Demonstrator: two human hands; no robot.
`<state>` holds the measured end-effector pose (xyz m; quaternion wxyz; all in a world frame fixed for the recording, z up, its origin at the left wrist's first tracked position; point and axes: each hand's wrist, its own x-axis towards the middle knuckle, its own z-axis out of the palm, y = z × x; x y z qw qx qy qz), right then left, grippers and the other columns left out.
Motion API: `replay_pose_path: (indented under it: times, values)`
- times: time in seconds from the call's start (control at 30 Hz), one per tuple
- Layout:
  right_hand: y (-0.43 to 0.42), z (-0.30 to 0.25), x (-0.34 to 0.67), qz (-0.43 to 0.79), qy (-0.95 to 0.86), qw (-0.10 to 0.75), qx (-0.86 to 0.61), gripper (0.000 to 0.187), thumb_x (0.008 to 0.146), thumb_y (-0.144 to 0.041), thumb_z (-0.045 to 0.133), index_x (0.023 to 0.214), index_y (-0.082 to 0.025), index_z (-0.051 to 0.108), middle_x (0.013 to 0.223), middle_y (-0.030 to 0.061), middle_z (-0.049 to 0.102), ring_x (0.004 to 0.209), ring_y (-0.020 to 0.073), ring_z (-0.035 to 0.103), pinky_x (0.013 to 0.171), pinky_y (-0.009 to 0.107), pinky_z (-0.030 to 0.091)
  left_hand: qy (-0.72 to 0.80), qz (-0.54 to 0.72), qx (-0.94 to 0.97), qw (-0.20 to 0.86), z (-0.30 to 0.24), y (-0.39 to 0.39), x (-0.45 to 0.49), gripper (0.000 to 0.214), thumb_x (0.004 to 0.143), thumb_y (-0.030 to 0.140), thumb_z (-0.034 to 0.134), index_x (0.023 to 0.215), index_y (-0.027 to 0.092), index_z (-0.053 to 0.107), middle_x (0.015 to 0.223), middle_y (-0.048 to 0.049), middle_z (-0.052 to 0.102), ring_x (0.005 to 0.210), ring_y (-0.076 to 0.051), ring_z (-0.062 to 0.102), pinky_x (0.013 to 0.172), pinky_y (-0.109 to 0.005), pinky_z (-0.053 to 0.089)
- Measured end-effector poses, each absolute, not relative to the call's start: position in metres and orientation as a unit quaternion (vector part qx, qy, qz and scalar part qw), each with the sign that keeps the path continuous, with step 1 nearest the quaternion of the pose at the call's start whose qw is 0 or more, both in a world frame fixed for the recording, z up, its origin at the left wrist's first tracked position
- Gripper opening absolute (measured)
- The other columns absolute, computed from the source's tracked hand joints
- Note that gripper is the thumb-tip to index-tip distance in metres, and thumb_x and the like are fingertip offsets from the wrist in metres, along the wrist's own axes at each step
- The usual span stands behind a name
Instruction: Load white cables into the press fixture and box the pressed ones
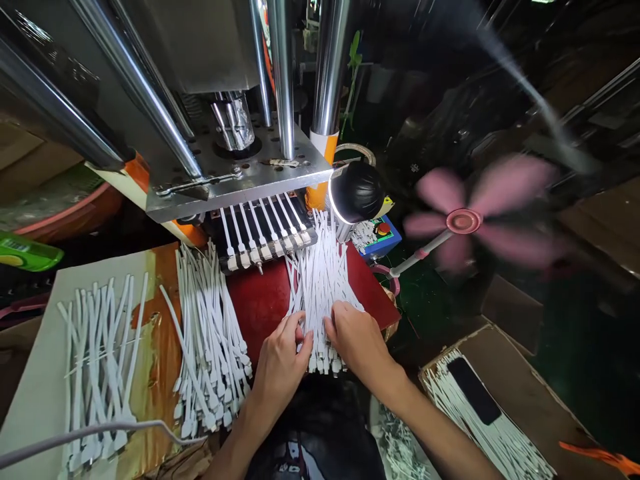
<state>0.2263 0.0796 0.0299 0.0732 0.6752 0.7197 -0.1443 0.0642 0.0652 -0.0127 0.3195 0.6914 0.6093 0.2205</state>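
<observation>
A thick bundle of short white cables [323,273] with small connector ends lies lengthwise on the red work surface, under both my hands. At the bundle's left edge, my left hand [283,353] has its fingers curled against the cables, the thumb bent toward the forefinger. My right hand [357,340] closes on the opposite edge, its fingertips partly hidden. Behind the hands is a black mould [265,233] under the press plate [240,177], with several white cables lying side by side across it.
More white cables lie in a heap [213,347] and on a board [45,360] at left. A lamp [357,190] and a spinning pink fan [465,220] stand right. A carton [520,353] holds cables and a black phone [473,390]. Steel columns [333,67] rise behind.
</observation>
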Motion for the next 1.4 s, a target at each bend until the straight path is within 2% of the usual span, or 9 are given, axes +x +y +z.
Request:
replay_pose_path:
  times: [0.13,0.33,0.4,0.47,0.53,0.7,0.87,1.17,1.4]
  values:
    - [0.083,0.033,0.225,-0.143,0.718,0.080,0.676,0.022,0.106,-0.021,0.048,0.095,-0.017,0.066,0.088,0.0085,0.072,0.074,0.0221,0.068,0.057,0.034,0.017,0.603,0.223,0.703,0.304,-0.016,0.064,0.062,0.031,0.096,0.026,0.051,0.123,0.017,0.064,0.087,-0.0033,0.070,0.071,-0.020,0.069,0.072,-0.032,0.051]
    - [0.084,0.027,0.239,-0.163,0.725,-0.005,0.670,0.022,0.103,-0.020,0.052,0.083,-0.019,0.062,0.078,0.0035,0.068,0.068,0.0169,0.061,0.058,0.032,0.017,0.593,0.229,0.717,0.287,-0.020,0.061,0.060,0.034,0.098,0.026,0.049,0.129,0.017,0.060,0.082,-0.0012,0.067,0.070,-0.020,0.068,0.071,-0.032,0.050]
    - [0.084,0.025,0.244,-0.174,0.720,-0.029,0.672,0.018,0.103,-0.019,0.051,0.088,-0.019,0.061,0.079,0.0020,0.067,0.068,0.0162,0.059,0.059,0.031,0.019,0.591,0.231,0.716,0.291,-0.020,0.061,0.060,0.035,0.098,0.026,0.049,0.130,0.017,0.059,0.082,-0.0011,0.066,0.070,-0.020,0.068,0.071,-0.032,0.050]
    - [0.083,0.022,0.247,-0.171,0.725,-0.035,0.667,0.012,0.102,-0.015,0.052,0.102,-0.020,0.062,0.087,0.0017,0.069,0.069,0.0160,0.059,0.059,0.030,0.020,0.592,0.234,0.713,0.295,-0.020,0.061,0.060,0.034,0.098,0.025,0.050,0.129,0.018,0.060,0.082,-0.0010,0.067,0.070,-0.019,0.068,0.071,-0.031,0.050]
    - [0.082,0.021,0.248,-0.153,0.755,-0.020,0.638,0.017,0.101,-0.012,0.053,0.113,-0.022,0.061,0.094,0.0019,0.069,0.071,0.0158,0.059,0.058,0.030,0.020,0.592,0.237,0.712,0.296,-0.020,0.062,0.060,0.034,0.097,0.024,0.050,0.129,0.017,0.060,0.082,-0.0010,0.067,0.070,-0.019,0.068,0.071,-0.031,0.050]
    - [0.092,0.029,0.253,-0.064,0.864,0.054,0.496,0.014,0.102,-0.007,0.055,0.099,-0.019,0.063,0.095,0.0044,0.064,0.075,0.0168,0.059,0.057,0.031,0.024,0.591,0.229,0.711,0.305,-0.017,0.062,0.060,0.034,0.098,0.025,0.050,0.129,0.017,0.060,0.083,-0.0011,0.067,0.070,-0.019,0.067,0.071,-0.031,0.049]
    - [0.112,0.034,0.267,-0.010,0.932,0.096,0.349,0.013,0.104,-0.009,0.055,0.103,-0.015,0.066,0.102,0.0078,0.065,0.087,0.0202,0.060,0.062,0.030,0.036,0.584,0.234,0.712,0.310,-0.015,0.063,0.060,0.034,0.098,0.025,0.049,0.128,0.015,0.061,0.083,-0.0014,0.065,0.071,-0.019,0.067,0.073,-0.032,0.050]
    - [0.123,0.027,0.276,0.007,0.949,0.073,0.307,0.013,0.107,-0.012,0.052,0.106,-0.016,0.064,0.099,0.0059,0.064,0.085,0.0198,0.059,0.064,0.031,0.038,0.580,0.240,0.712,0.314,-0.018,0.063,0.059,0.034,0.097,0.025,0.051,0.128,0.016,0.060,0.082,0.0002,0.063,0.068,-0.019,0.065,0.070,-0.031,0.048]
    - [0.128,0.028,0.272,0.016,0.956,0.086,0.282,0.011,0.106,-0.011,0.053,0.105,-0.016,0.063,0.100,0.0061,0.064,0.087,0.0211,0.059,0.065,0.033,0.040,0.577,0.249,0.711,0.315,-0.021,0.062,0.060,0.036,0.097,0.026,0.050,0.130,0.016,0.059,0.081,0.0007,0.061,0.067,-0.019,0.063,0.069,-0.031,0.048]
